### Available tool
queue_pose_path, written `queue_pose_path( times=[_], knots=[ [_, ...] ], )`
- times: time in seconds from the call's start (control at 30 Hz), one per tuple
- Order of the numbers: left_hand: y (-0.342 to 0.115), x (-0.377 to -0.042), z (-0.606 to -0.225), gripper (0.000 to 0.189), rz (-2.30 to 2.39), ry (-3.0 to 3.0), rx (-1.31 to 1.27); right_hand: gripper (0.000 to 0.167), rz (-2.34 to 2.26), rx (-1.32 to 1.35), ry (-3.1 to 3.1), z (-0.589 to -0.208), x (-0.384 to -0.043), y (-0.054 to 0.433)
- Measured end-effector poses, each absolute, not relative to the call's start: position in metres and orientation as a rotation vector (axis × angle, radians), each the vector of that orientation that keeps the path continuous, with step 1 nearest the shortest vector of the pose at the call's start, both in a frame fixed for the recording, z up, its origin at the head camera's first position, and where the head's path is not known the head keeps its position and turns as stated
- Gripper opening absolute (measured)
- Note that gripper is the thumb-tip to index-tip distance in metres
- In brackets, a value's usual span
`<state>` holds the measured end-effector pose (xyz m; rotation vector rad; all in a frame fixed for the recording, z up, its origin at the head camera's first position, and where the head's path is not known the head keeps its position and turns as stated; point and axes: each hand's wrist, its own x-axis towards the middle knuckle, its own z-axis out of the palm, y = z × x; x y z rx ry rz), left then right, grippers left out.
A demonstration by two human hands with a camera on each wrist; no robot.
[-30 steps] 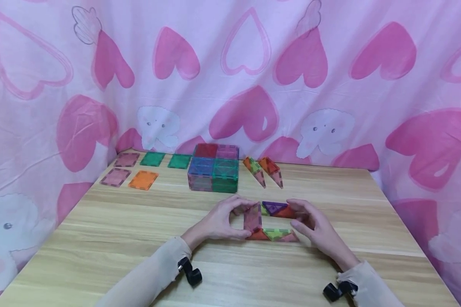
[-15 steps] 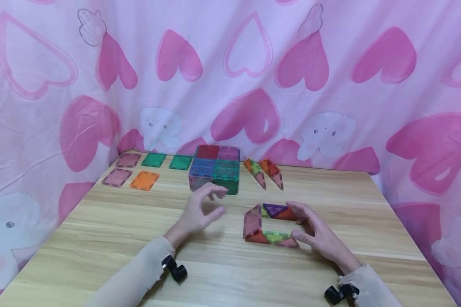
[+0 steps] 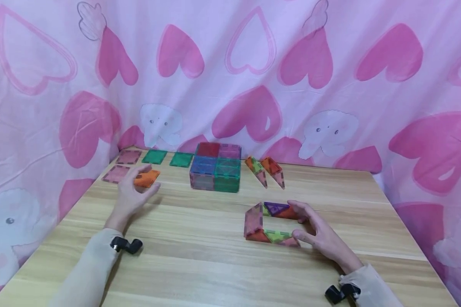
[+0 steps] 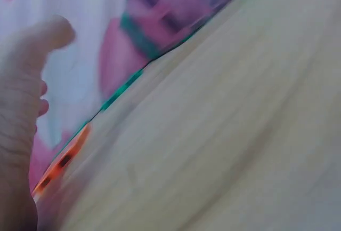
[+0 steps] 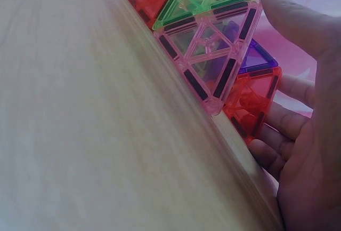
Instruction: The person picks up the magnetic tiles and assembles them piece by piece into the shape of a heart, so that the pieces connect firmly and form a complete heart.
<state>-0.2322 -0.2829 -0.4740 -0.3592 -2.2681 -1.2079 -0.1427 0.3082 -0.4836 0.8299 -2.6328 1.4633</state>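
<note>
In the head view my left hand (image 3: 132, 192) reaches over the orange square magnetic tile (image 3: 147, 178) at the left, thumb and fingers spread apart. Blurred in the left wrist view, the thumb (image 4: 48, 39) stands raised above the orange tile's edge (image 4: 64, 159). My right hand (image 3: 322, 234) rests at the right end of a small tile frame with two upright walls of triangle tiles. Its fingers (image 5: 282, 121) lie against the red triangle tile (image 5: 250, 100); its thumb is close to the top corner of the pink triangle tile (image 5: 210, 55). An upright pink square tile (image 3: 253, 220) joins the walls' left ends.
A box of coloured tiles (image 3: 215, 172) stands at the back middle. Flat green tiles (image 3: 155, 156) and pink tiles (image 3: 116, 174) lie left of it. To its right are two pointed tile pieces (image 3: 256, 172) (image 3: 273, 172). A pink curtain (image 3: 230, 64) hangs behind the table (image 3: 199, 264).
My left hand has let go of the upright pink square tile and moved left to the orange tile. The right hand has stayed at the tile frame.
</note>
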Motion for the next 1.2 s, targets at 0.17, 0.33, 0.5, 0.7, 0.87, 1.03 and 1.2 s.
queue_pose_path(
  times=[0.17, 0.33, 0.5, 0.7, 0.87, 1.03, 1.2],
  knots=[
    [-0.31, -0.234, -0.472, 0.083, -1.173, -2.471, -0.229, 0.08, 1.442, 0.803, -2.651, -0.483, -0.143, 0.309],
    [-0.318, -0.235, -0.47, 0.101, -1.052, -2.698, -0.162, 0.08, 1.438, 0.795, -2.653, -0.484, -0.144, 0.309],
    [-0.316, -0.24, -0.473, 0.108, -0.92, -2.807, -0.135, 0.081, 1.432, 0.819, -2.641, -0.484, -0.146, 0.309],
    [-0.314, -0.244, -0.474, 0.08, -0.904, -2.72, -0.151, 0.079, 1.466, 0.802, -2.657, -0.482, -0.146, 0.308],
    [-0.313, -0.243, -0.472, 0.074, -0.962, -2.703, -0.314, 0.079, 1.456, 0.812, -2.651, -0.482, -0.145, 0.309],
    [-0.313, -0.242, -0.472, 0.086, -0.918, -2.738, -0.403, 0.079, 1.427, 0.813, -2.653, -0.482, -0.144, 0.309],
    [-0.312, -0.239, -0.476, 0.084, -0.881, -2.743, -0.348, 0.081, 1.452, 0.825, -2.668, -0.483, -0.142, 0.311]
  ],
)
